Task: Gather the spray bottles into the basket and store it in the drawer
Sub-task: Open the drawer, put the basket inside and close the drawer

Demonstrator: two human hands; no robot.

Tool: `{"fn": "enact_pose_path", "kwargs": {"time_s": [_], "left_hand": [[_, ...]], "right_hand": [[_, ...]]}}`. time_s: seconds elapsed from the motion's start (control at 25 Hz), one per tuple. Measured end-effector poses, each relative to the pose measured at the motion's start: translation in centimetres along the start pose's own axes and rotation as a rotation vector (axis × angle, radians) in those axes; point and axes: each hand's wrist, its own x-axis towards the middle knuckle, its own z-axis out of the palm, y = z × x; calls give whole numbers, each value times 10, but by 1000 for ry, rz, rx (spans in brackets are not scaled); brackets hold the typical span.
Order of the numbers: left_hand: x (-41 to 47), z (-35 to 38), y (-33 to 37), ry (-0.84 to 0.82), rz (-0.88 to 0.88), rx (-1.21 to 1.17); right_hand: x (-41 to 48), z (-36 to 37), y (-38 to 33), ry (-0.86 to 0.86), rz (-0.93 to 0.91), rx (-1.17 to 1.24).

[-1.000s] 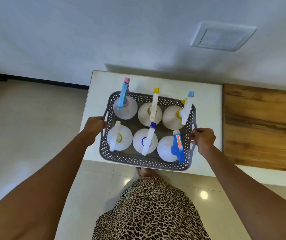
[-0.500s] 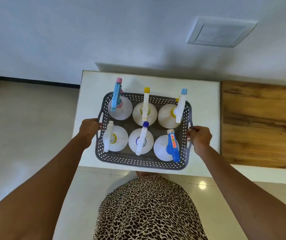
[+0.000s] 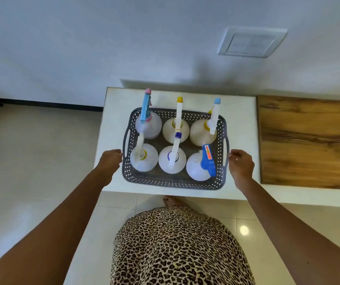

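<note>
Counted: six white round plastic spray bottles (image 3: pixel 172 162), three per row, in one grey perforated plastic basket (image 3: pixel 173 183) at the white table (image 3: pixel 241 124) front edge. Two bare hands (image 3: pixel 110 160).

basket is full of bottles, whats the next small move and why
Probably close both hands on the side handles and lift. All six spray bottles stand in the basket on the white table, and the left hand and right hand sit just outside the handles, not gripping.

both hands (image 3: pixel 111 160) — off the basket (image 3: pixel 173 183)
</note>
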Motion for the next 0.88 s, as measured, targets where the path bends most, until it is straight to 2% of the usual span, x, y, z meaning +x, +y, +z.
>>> {"fn": "enact_pose_path", "kwargs": {"time_s": [0.2,0.36,0.48,0.68,0.88], "left_hand": [[-50,-7,-38,40,-74,-150],[-79,-10,-88,54,-146,-295],[-90,-7,-122,0,-235,-379],[-69,2,-180,-104,-314,-432],[-15,25,-246,-152,-349,-540]], "right_hand": [[-45,-10,20,-11,77,130],[-91,0,52,-63,333,427],[-122,13,83,-87,519,553],[-160,53,127,-213,676,711],[-163,119,168,-256,792,945]]}}
